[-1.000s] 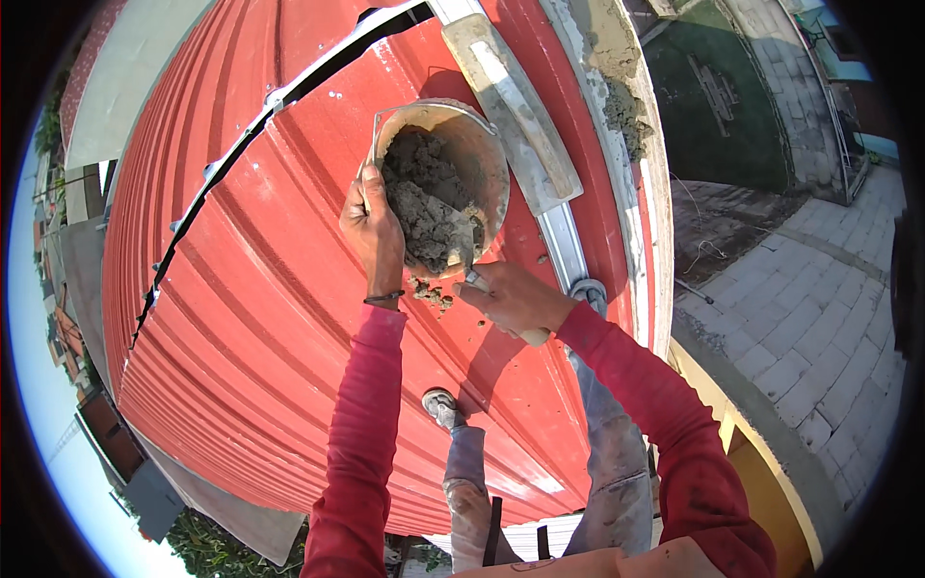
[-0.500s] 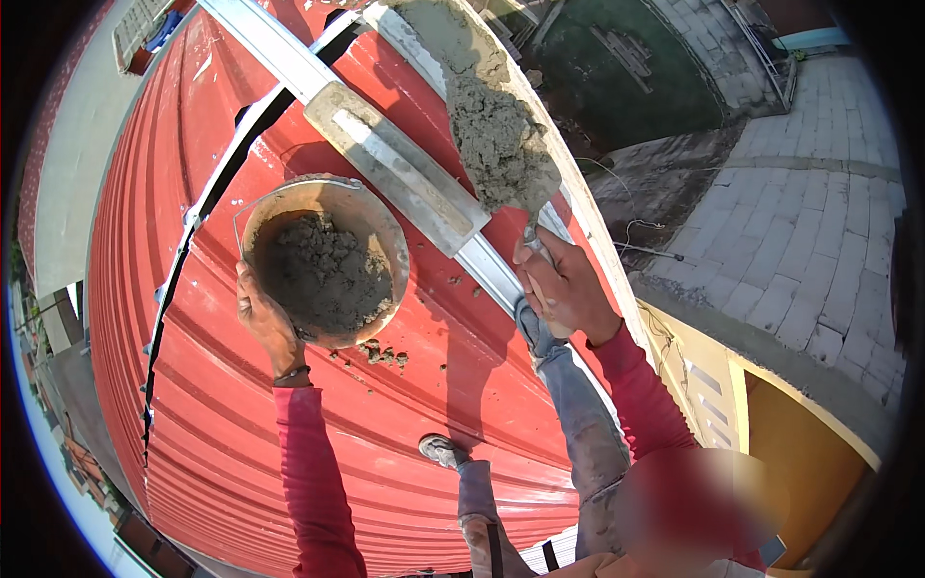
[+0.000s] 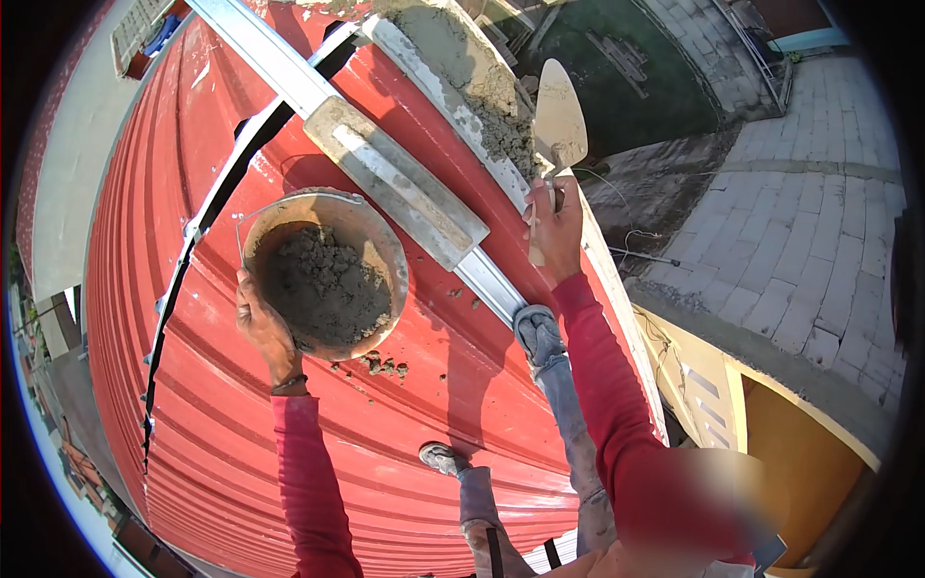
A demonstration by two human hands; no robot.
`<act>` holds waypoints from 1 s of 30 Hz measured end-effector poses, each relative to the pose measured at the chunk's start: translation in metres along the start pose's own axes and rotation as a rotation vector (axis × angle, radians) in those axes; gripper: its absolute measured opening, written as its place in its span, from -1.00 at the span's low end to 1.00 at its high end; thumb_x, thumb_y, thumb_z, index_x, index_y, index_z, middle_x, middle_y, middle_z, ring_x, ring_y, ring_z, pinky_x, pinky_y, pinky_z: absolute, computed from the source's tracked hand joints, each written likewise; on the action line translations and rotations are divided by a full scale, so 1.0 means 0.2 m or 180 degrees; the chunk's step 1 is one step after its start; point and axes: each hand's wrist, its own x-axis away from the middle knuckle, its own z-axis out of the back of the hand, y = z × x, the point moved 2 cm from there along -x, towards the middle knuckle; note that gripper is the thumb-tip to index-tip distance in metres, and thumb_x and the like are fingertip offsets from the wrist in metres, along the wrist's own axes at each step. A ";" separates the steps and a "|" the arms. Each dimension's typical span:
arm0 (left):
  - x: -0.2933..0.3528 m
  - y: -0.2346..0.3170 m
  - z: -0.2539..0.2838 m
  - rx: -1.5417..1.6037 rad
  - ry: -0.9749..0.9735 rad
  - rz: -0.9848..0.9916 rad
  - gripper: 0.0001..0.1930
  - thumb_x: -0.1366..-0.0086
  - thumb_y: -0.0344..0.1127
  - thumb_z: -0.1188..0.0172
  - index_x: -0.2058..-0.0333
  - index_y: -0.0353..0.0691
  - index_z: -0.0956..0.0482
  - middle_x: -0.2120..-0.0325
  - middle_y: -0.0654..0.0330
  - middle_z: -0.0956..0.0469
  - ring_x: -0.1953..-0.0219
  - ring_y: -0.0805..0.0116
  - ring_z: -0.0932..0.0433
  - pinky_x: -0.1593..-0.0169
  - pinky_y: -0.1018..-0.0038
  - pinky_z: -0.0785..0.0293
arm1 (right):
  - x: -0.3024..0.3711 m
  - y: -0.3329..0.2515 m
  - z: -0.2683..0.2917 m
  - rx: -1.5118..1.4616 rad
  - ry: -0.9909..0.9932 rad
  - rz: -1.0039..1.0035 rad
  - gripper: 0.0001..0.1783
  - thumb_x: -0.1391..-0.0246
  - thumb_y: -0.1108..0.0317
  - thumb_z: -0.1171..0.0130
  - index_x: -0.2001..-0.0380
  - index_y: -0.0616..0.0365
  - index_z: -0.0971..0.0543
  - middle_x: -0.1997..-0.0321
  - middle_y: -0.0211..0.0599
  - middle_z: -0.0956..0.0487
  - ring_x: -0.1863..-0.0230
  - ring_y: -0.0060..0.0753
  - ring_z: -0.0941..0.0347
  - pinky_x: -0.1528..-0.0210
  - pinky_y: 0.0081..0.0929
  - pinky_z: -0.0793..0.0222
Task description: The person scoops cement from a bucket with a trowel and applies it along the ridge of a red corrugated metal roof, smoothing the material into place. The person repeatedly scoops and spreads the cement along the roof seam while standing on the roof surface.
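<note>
With my left hand (image 3: 265,329) I grip the side of a round bucket (image 3: 385,252) that rests tilted on the red roof. Grey mortar (image 3: 323,287) lies inside it, in lumps. My right hand (image 3: 557,231) is closed around the handle of a pointed trowel (image 3: 559,114), whose blade stands over the outer edge of the wall top, almost bare. Beside the blade, a fresh heap of mortar (image 3: 509,133) sits on the narrow wall top. Between bucket and wall, a long plastering float (image 3: 395,183) lies across a metal channel.
The ribbed red roof sheet (image 3: 385,443) slopes under my feet, and mortar crumbs (image 3: 383,365) lie below the bucket. A long silver channel (image 3: 260,46) runs diagonally over it. Past the wall, the drop leads to a lower yard (image 3: 626,87) and a block wall (image 3: 771,231).
My right hand has moved up and outward along the wall. The trowel was loaded with mortar; its blade is now nearly bare, with mortar on the wall top. The left hand stays at the bucket.
</note>
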 end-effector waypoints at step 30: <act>0.02 0.03 -0.08 -0.0044 -0.0035 0.0012 -0.57 -0.48 -0.06 -0.02 0.02 -0.37 -0.59 0.18 0.32 -0.54 0.14 0.57 -0.39 -0.03 0.55 -0.32 | -0.14 0.24 0.00 0.2605 0.0074 0.0263 -0.61 -0.31 0.12 0.08 0.16 0.29 -0.43 0.36 0.29 -0.59 0.29 0.37 -0.53 0.20 0.19 -0.43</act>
